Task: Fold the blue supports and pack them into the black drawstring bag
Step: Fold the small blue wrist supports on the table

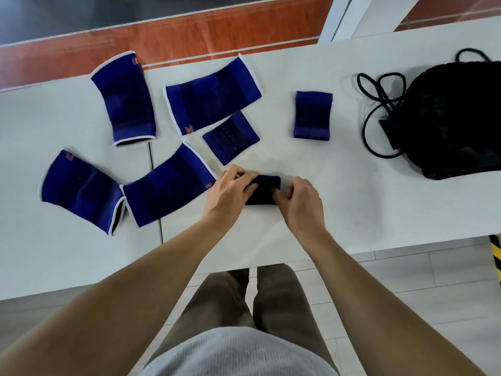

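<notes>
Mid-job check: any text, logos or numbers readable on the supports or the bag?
Nothing is readable.
Blurred past reading: orange logos on the four large blue supports.
Illegible: dark woven mark on the tilted small support.
No mark: the folded support in left hand and right hand.
No text: black drawstring bag.
No words on the yellow-black hazard stripes.

A white table [352, 207] spans the view, with a dark seam [156, 185] dividing its top. Beyond its far edge lies reddish-brown flooring [189, 36] and a white post [339, 14]. Nearer, brown trousers [230, 308] and a grey ribbed top [238, 354] stand over pale floor tiles [406, 294]; yellow-black striped tape [496, 256] marks the right edge.
</notes>
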Tool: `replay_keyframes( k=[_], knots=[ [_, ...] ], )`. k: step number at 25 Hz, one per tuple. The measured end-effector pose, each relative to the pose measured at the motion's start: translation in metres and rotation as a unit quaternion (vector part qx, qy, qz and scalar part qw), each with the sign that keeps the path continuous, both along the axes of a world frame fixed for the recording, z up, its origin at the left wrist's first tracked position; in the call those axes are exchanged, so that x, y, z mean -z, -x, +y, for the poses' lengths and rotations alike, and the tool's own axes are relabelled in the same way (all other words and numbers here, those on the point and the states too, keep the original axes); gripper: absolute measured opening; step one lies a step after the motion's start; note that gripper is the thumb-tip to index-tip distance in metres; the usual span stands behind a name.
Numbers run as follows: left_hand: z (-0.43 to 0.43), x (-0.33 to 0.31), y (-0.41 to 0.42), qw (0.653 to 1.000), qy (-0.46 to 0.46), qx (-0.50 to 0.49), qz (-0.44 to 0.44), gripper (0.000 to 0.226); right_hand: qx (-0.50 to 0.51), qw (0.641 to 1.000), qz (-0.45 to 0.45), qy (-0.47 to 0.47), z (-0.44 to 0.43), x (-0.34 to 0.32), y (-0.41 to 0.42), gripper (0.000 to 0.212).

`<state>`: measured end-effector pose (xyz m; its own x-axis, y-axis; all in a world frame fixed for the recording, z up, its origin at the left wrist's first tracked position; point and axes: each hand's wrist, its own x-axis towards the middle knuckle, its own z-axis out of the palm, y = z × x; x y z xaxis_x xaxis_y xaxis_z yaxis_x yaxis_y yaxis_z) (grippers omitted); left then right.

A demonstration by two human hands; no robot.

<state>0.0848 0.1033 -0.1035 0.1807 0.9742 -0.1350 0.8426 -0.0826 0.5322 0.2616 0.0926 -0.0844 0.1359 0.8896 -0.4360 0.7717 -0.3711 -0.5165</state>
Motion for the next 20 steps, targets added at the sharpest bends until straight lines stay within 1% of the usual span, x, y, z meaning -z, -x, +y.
replay_keyframes(
  k=[1,2,3,4,5,6,8,11,14,16,18,20],
  knots=[
    [0.0,0.002,-0.001,1.0,-0.013,0.003,0.009,0.028,-0.037,0.997,-0.032,-0.065,-0.003,0.0,0.001,0.021],
    [0.001,0.005,-0.003,1.0,-0.021,0.005,0.021,0.027,-0.1,0.985,-0.054,-0.128,-0.009,0.001,0.003,0.014],
    [0.001,0.006,-0.004,0.999,-0.024,0.004,0.031,0.025,-0.167,0.969,-0.06,-0.175,-0.017,0.005,0.004,0.014],
    [0.002,0.007,-0.005,0.999,-0.026,-0.001,0.037,0.024,-0.221,0.956,-0.057,-0.185,-0.027,0.007,0.005,0.026],
    [0.003,0.008,-0.007,0.999,-0.027,-0.006,0.038,0.024,-0.257,0.949,-0.059,-0.174,-0.036,0.01,0.003,0.041],
    [0.006,0.008,-0.009,0.999,-0.026,-0.01,0.037,0.024,-0.265,0.949,-0.072,-0.156,-0.042,0.012,0.001,0.054],
    [0.015,0.009,-0.014,0.999,-0.027,-0.013,0.035,0.025,-0.254,0.952,-0.111,-0.134,-0.044,0.015,-0.002,0.067],
    [0.032,0.008,-0.028,0.998,-0.053,-0.011,0.043,0.025,-0.235,0.952,-0.152,-0.122,-0.029,0.014,-0.003,0.068],
    [0.046,-0.001,-0.045,0.996,-0.062,0.018,0.064,0.035,-0.176,0.963,-0.17,-0.113,-0.022,0.013,-0.022,0.068],
    [0.051,-0.006,-0.048,0.995,-0.063,0.0,0.071,0.039,-0.129,0.97,-0.18,-0.097,-0.023,0.011,-0.044,0.069],
    [0.053,-0.009,-0.046,0.994,-0.047,-0.03,0.093,0.048,-0.082,0.973,-0.197,-0.083,-0.025,0.009,-0.071,0.068],
    [0.052,-0.009,-0.042,0.991,-0.001,-0.054,0.121,0.059,-0.027,0.973,-0.219,-0.067,-0.025,0.009,-0.099,0.066]
  ],
)
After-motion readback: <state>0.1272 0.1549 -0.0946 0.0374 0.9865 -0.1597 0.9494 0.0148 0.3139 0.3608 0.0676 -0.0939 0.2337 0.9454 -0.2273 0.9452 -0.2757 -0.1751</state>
